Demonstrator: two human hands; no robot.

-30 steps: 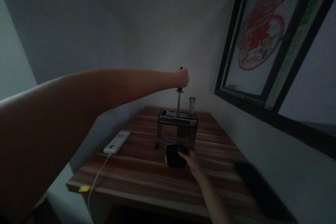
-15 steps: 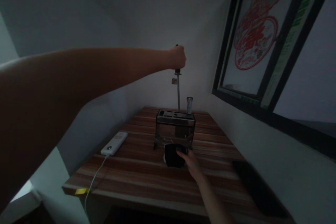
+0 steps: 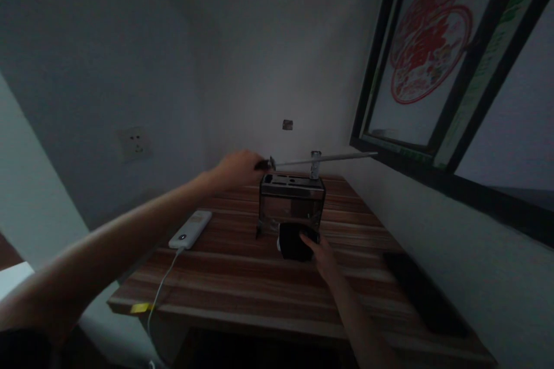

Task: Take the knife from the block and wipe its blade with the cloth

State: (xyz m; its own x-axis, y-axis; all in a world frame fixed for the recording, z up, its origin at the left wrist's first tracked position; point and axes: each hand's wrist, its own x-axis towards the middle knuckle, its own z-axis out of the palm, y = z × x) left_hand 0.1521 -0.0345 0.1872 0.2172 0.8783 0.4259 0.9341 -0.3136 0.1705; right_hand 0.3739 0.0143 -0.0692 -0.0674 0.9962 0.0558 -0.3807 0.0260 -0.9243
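My left hand [image 3: 242,168] is closed around the dark handle of a honing steel [image 3: 329,158]. Its thin grey rod lies nearly level and points right, above a see-through knife block [image 3: 291,185] with a slotted dark top. Behind the rod, a clear glass-like piece [image 3: 315,170] stands at the block's right end. In front of the block, my right hand [image 3: 321,249] grips a black blocky object [image 3: 295,242] with a pale left end; its kind is unclear in the dim light. The thumb lies on its face.
The striped wooden table [image 3: 242,282] reaches back to the wall. A white power bank [image 3: 190,229] with a white cable lies at the left, and a flat black slab [image 3: 424,294] at the right. A dark-framed window [image 3: 428,52] borders the right side; a socket [image 3: 135,143] is on the left wall.
My left hand has come down and to the left, and the honing steel has swung from upright above the block to nearly level. My right hand still holds the black object.
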